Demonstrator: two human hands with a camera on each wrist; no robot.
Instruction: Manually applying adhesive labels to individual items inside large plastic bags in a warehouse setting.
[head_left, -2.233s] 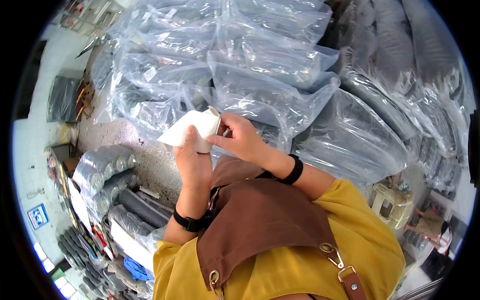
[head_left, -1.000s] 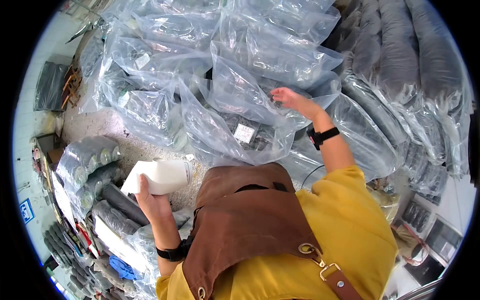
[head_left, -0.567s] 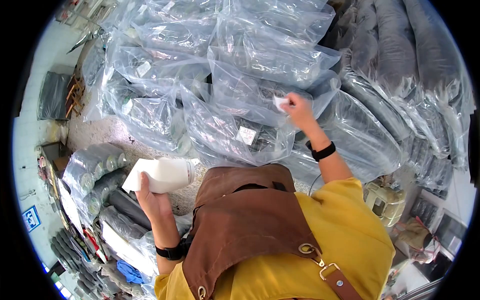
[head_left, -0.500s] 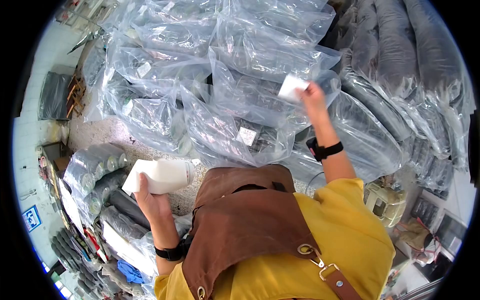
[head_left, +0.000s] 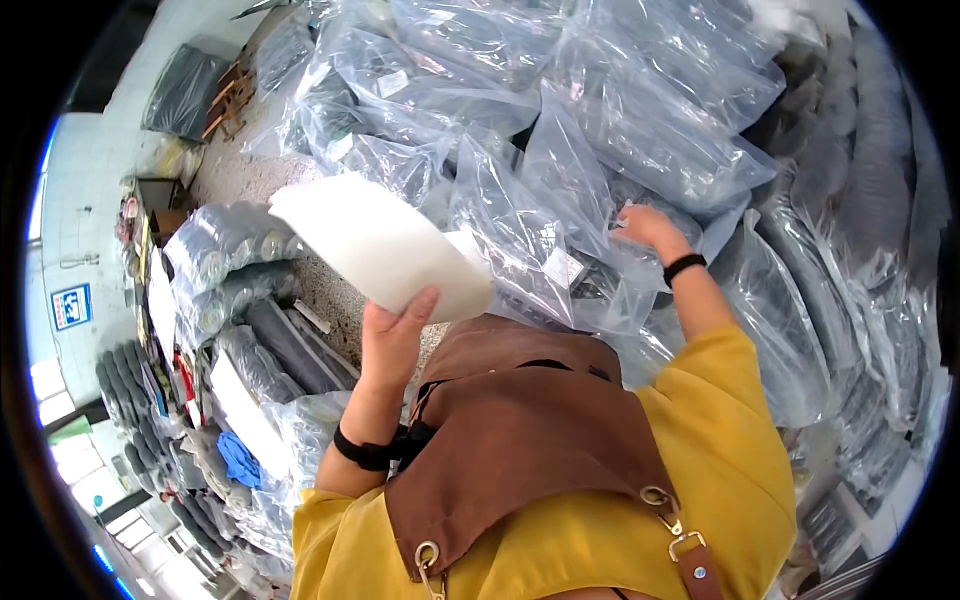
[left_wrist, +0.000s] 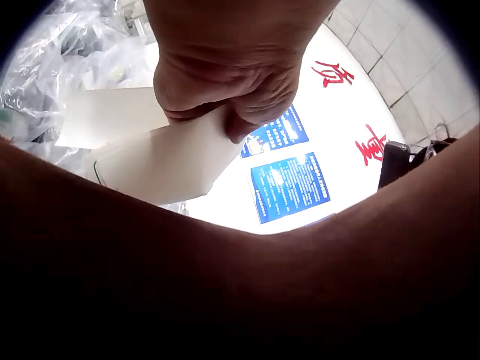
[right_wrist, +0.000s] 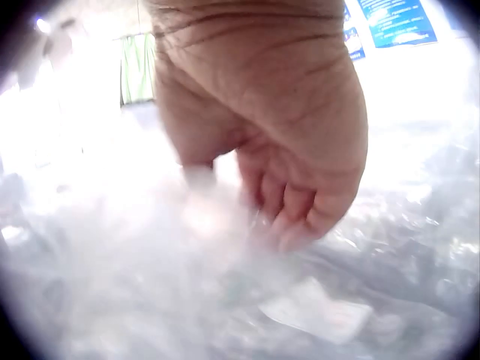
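Observation:
My left hand (head_left: 395, 335) grips a roll of white labels (head_left: 375, 240), thumb on top, with a loose strip curving off toward the upper left. In the left wrist view the label roll (left_wrist: 169, 161) shows as pale bent paper below the fingers. Out to the right, my right hand (head_left: 652, 230) is at a clear plastic bag (head_left: 610, 255), fingers curled and pinching the film. Blurred film rises around the thumb and fingertips of the right hand (right_wrist: 262, 142) in the right wrist view. A printed white label (head_left: 562, 267) shows on a bag left of that hand.
Plastic-wrapped dark bundles (head_left: 850, 230) are stacked along the right. More bagged rolls (head_left: 230, 250) lie at the left beside the speckled floor (head_left: 335, 300). A blue cloth (head_left: 238, 460) lies at lower left. A blue sign (head_left: 72, 307) hangs on the wall.
The left hand has moved up and right with the label roll, whose strip now hangs out longer. The small white label earlier in the right hand is no longer seen there; the hand is at the bag.

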